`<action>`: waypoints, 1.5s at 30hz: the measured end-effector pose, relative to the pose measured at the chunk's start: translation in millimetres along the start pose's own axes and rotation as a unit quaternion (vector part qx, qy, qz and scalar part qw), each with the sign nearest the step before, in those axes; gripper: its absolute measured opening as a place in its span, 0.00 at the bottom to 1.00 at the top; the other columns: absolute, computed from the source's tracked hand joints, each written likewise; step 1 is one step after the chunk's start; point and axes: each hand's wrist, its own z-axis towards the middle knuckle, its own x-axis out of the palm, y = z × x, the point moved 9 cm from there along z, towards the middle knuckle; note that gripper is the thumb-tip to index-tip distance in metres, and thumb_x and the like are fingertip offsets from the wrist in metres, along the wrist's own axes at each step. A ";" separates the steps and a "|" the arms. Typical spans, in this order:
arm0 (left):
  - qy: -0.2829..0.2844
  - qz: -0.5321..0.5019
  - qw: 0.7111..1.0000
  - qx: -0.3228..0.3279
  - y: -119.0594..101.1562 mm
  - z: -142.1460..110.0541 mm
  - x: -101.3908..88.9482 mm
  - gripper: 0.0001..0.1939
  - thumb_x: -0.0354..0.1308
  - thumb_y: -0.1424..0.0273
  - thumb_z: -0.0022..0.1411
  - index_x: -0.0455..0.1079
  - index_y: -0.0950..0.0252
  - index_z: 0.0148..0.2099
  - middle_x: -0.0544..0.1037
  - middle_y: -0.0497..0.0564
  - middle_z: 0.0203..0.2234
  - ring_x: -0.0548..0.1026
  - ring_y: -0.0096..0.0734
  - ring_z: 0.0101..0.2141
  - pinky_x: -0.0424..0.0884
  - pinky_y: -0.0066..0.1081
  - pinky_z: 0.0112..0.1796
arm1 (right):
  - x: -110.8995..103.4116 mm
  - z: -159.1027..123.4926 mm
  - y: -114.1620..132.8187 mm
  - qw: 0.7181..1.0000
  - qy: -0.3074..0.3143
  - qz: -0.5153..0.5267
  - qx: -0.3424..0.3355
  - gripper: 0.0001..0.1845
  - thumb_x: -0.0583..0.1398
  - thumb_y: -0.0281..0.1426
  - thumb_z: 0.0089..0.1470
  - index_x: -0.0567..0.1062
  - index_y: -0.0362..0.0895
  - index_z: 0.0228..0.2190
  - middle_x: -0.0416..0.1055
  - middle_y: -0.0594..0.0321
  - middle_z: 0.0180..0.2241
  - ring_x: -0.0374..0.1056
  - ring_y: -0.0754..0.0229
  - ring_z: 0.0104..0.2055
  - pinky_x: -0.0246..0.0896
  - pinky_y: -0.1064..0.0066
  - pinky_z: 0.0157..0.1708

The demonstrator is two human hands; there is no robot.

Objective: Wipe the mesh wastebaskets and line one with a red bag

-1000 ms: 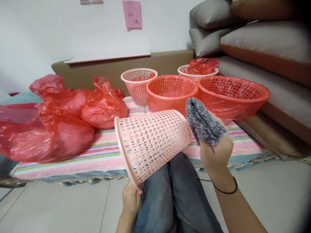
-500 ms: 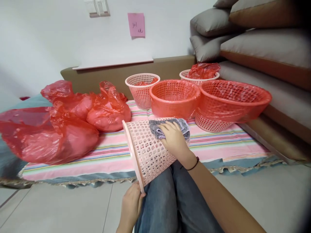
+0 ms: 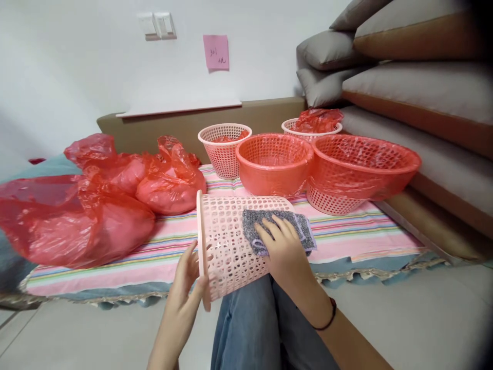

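A pale pink perforated plastic basket (image 3: 225,246) lies on its side over my knees, with its open rim to the left. My left hand (image 3: 183,290) grips that rim, the thumb outside and the fingers reaching into the mouth, partly seen through the holes. Against the basket's upper side, near its base, my right hand (image 3: 287,252) presses a folded grey cloth (image 3: 252,221) with lilac edging. The fingers of this hand are bent over the cloth. A dark band circles the right wrist.
Red plastic bags (image 3: 115,226) with bulging contents rest at left on a striped cloth (image 3: 173,246). Behind the held basket stand pink baskets (image 3: 225,156) and red bag-lined baskets (image 3: 273,177). Grey and brown cushions (image 3: 416,87) are piled at right.
My left hand has shifted from the rim's lower edge up to its side, fingers now inside. The basket has turned slightly. My right hand and the cloth have moved down and right.
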 end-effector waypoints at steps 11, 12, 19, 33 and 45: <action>-0.160 0.064 0.985 -0.020 14.4 -5.5 6.1 0.21 0.52 0.50 0.66 0.70 0.62 0.44 0.74 0.48 0.31 0.72 0.32 0.33 0.68 0.28 0.35 | 23.8 -96.6 -10.9 0.922 0.280 0.245 0.109 0.38 0.51 0.16 0.37 0.77 0.45 0.51 0.77 0.57 0.48 0.73 0.49 0.50 0.66 0.50 0.55; -0.162 0.062 0.985 -0.021 20.0 -10.4 4.0 0.21 0.52 0.50 0.66 0.70 0.62 0.44 0.75 0.49 0.32 0.73 0.33 0.34 0.68 0.28 0.35 | 24.4 -102.8 -15.4 0.906 0.292 0.276 0.135 0.38 0.51 0.16 0.38 0.77 0.45 0.51 0.77 0.57 0.49 0.73 0.50 0.51 0.68 0.52 0.55; -0.198 0.048 0.978 -0.048 56.4 -42.8 -10.1 0.24 0.55 0.47 0.62 0.71 0.63 0.45 0.80 0.52 0.37 0.77 0.39 0.39 0.72 0.30 0.38 | -63.7 -81.4 -85.5 0.926 -0.072 0.289 0.232 0.20 0.60 0.31 0.57 0.77 0.46 0.51 0.78 0.53 0.47 0.75 0.48 0.48 0.73 0.57 0.48; -0.147 0.092 0.985 0.014 55.6 -33.3 -3.7 0.22 0.53 0.49 0.65 0.72 0.64 0.42 0.80 0.54 0.34 0.79 0.39 0.38 0.74 0.31 0.37 | 0.5 2.6 -8.7 0.992 -0.065 0.073 0.075 0.34 0.53 0.19 0.47 0.71 0.41 0.56 0.64 0.51 0.62 0.47 0.39 0.69 0.43 0.34 0.64; -0.129 0.101 0.986 0.013 66.7 -27.8 10.8 0.19 0.52 0.52 0.67 0.71 0.63 0.42 0.80 0.54 0.33 0.79 0.39 0.35 0.73 0.30 0.31 | 11.1 2.7 26.7 0.992 -0.047 0.113 0.004 0.33 0.51 0.18 0.49 0.70 0.44 0.57 0.63 0.55 0.63 0.49 0.42 0.69 0.48 0.40 0.64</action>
